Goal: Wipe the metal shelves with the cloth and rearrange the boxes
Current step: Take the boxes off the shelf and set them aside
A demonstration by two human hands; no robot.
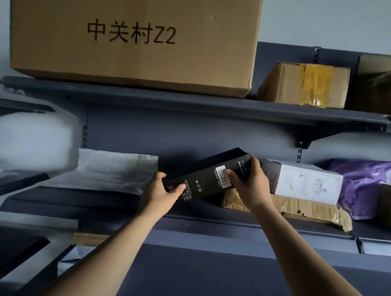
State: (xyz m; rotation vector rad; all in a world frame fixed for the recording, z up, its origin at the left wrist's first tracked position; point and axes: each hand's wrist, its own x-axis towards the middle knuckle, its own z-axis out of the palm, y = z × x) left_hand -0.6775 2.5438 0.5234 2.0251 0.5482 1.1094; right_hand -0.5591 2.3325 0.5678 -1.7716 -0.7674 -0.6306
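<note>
Head view: black box (208, 174) held tilted over middle shelf (208, 225), long axis low-left to high-right. Left hand (162, 191) on low end, right hand (249, 182) on high end, fingers clamped round edges. Taped carton (300, 208) just right.

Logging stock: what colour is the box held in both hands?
Black box with white print; head view.
</note>
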